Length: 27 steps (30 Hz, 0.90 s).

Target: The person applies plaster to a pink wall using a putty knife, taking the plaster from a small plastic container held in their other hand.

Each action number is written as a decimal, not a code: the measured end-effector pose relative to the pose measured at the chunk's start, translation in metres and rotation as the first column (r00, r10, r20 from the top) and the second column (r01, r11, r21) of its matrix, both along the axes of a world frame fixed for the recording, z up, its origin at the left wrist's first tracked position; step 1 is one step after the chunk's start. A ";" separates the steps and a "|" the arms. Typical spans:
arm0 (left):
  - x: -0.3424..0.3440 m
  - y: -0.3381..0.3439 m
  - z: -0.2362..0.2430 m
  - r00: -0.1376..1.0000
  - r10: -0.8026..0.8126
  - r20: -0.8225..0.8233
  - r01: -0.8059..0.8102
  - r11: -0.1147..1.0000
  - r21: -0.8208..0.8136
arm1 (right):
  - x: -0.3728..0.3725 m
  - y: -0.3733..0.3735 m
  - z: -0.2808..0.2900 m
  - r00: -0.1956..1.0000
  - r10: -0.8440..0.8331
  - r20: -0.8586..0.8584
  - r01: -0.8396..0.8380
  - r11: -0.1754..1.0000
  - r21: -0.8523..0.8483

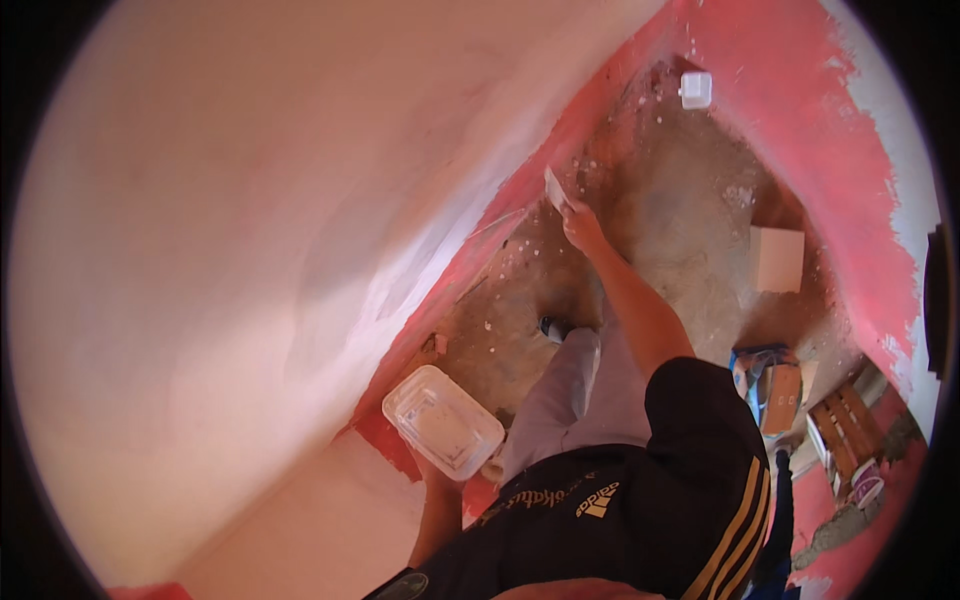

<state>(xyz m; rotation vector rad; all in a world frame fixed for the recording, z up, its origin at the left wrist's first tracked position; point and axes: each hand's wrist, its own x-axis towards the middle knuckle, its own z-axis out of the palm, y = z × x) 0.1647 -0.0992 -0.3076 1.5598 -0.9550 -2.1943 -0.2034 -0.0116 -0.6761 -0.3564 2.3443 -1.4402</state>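
My left hand (438, 474) supports a white rectangular plastic tub (443, 420) from below and behind, with most of the fingers hidden by it. Whitish smears line the inside of the tub. Ahead of me, my stretched-out right hand (583, 228) grips a putty knife (555, 188) with a pale, coated blade. The blade is held upright near the foot of the left wall (300, 230); I cannot tell whether it touches. That wall is smoothed over in whitish cream, with a red-pink strip (520, 185) along its bottom.
A small white container (696, 90) stands at the far corner. By the pink right wall (800, 110) are a pale box (777, 260), an open carton (780, 395), a wooden crate (846, 428) and a white bucket (866, 487). White splashes dot the brown floor (670, 210).
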 end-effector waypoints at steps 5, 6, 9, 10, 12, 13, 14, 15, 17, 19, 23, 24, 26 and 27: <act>-0.034 0.011 0.000 0.999 -0.023 0.038 0.026 0.996 -0.089 | -0.032 -0.053 -0.013 0.946 -0.249 0.210 0.288 0.939 -0.185; -0.035 0.011 -0.003 0.998 -0.029 0.053 0.033 0.995 -0.089 | -0.035 -0.057 -0.016 0.888 -0.324 0.327 0.399 0.896 -0.194; -0.029 0.004 -0.010 0.952 -0.135 0.275 0.195 0.959 -0.205 | -0.038 -0.077 -0.014 0.900 -0.378 0.218 0.423 0.877 -0.227; -0.029 0.003 -0.010 0.960 -0.095 0.265 0.150 0.969 -0.195 | -0.029 -0.090 -0.012 0.895 -0.384 0.226 0.432 0.872 -0.230; -0.022 0.001 -0.010 0.965 -0.052 0.256 0.104 0.975 -0.196 | 0.006 -0.126 0.001 0.795 -0.305 0.524 0.494 0.827 -0.268; -0.018 -0.003 -0.011 0.971 -0.004 0.239 0.042 0.987 -0.156 | 0.029 -0.144 0.004 0.791 -0.313 0.525 0.504 0.820 -0.271; -0.017 -0.009 -0.016 0.974 0.035 0.223 -0.011 0.994 -0.106 | 0.061 -0.162 -0.001 0.837 -0.363 0.410 0.496 0.819 -0.288; -0.015 -0.014 -0.023 0.974 0.014 0.225 0.008 0.995 -0.098 | 0.095 -0.177 -0.009 0.866 -0.407 0.289 0.486 0.821 -0.299; 0.002 -0.023 -0.028 0.984 -0.040 0.176 0.060 0.992 -0.108 | 0.158 -0.192 -0.001 0.901 -0.408 0.150 0.435 0.840 -0.325; 0.028 -0.033 -0.034 0.969 -0.069 0.236 0.101 0.986 -0.129 | 0.191 -0.185 -0.007 0.913 -0.386 0.134 0.408 0.851 -0.331; 0.051 -0.037 -0.034 0.954 -0.025 0.299 0.074 0.985 -0.153 | 0.122 -0.131 -0.043 0.892 -0.408 0.194 0.446 0.861 -0.244; 0.059 -0.033 -0.031 0.953 -0.005 0.302 0.057 0.985 -0.164 | 0.078 -0.122 -0.028 0.845 -0.458 0.276 0.521 0.821 -0.233; 0.066 -0.034 -0.032 0.951 -0.078 0.301 0.145 0.968 -0.206 | -0.005 -0.109 -0.029 0.803 -0.542 0.248 0.593 0.770 -0.238; 0.070 -0.036 -0.034 0.950 -0.083 0.301 0.148 0.968 -0.202 | -0.025 -0.112 -0.031 0.803 -0.549 0.232 0.595 0.764 -0.252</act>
